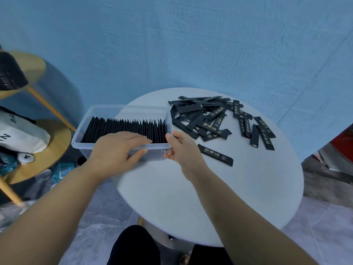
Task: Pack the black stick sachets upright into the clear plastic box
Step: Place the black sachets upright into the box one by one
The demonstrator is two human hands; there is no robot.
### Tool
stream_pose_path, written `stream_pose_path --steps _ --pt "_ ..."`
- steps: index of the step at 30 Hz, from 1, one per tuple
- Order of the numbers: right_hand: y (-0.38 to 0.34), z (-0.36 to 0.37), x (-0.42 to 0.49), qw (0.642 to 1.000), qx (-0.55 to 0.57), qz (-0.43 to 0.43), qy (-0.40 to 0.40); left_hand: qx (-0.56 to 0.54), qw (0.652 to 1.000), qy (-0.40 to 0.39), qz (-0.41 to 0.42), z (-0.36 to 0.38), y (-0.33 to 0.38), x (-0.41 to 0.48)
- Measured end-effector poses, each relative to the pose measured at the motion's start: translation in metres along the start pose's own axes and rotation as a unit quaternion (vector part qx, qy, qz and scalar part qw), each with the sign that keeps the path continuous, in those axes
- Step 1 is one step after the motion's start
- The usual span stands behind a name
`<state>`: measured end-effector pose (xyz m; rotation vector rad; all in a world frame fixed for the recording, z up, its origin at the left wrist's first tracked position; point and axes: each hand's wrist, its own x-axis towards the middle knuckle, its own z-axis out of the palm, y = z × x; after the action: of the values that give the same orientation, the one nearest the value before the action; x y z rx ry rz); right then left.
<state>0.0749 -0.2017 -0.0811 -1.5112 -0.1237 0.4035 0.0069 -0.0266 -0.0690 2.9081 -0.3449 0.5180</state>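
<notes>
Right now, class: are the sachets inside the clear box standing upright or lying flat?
Upright: the packed sachets stand on edge in a tight row inside the clear box, only their top edges showing.

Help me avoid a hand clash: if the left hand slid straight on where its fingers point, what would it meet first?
Probably the right hand, whose thumb hooks over the clear plastic box's right end beyond the left hand's fingertips on the upright sachets. Depth is unclear; the wall could come first.
</notes>
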Motion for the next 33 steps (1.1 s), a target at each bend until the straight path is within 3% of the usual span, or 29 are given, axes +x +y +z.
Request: stream_pose_path --steps 3,6,7,10,15,19,21,23,25,28,30,33 --pt "0.001 -0.001 0.000 0.999 -0.007 0.006 -0.030 -0.004 1.000 -0.009 -0.008 -0.002 -0.006 0.000" --pt "0.002 -0.017 0.006 0.992 -0.115 -0.033 0.044 0.011 1.000 -0.015 -0.007 -0.002 0.001 0.005" --pt "0.004 -0.027 0.009 0.974 -0.189 -0.080 0.092 0.020 1.000 -0.014 -0.004 0.001 0.006 0.008" --pt "0.010 -0.061 0.022 0.871 -0.421 -0.174 0.183 0.034 0.999 0.000 -0.003 0.015 0.026 0.016" --pt "0.021 -0.092 0.030 0.785 -0.613 -0.053 0.074 0.012 0.996 0.080 -0.026 0.033 0.052 0.023" --pt "0.024 -0.098 0.027 0.779 -0.619 -0.082 0.053 -0.033 0.985 0.157 0.060 0.050 0.079 0.021" --pt "0.021 -0.103 0.025 0.794 -0.593 -0.115 0.067 -0.074 0.986 0.124 0.079 0.065 0.096 0.022" --pt "0.016 -0.111 0.029 0.794 -0.584 -0.140 0.097 -0.079 0.995 0.048 0.042 0.079 0.107 0.032" --pt "0.011 -0.118 0.038 0.780 -0.606 -0.126 0.091 -0.072 0.995 -0.040 -0.063 0.087 0.111 0.048" --pt "0.010 -0.122 0.053 0.780 -0.619 -0.091 0.026 -0.067 0.963 -0.171 -0.197 0.099 0.110 0.071" --pt "0.014 -0.125 0.055 0.777 -0.624 -0.085 -0.019 -0.058 0.965 -0.188 -0.171 0.102 0.113 0.076" --pt "0.017 -0.141 0.050 0.764 -0.637 -0.099 -0.033 -0.133 0.966 -0.182 -0.127 0.096 0.120 0.073"
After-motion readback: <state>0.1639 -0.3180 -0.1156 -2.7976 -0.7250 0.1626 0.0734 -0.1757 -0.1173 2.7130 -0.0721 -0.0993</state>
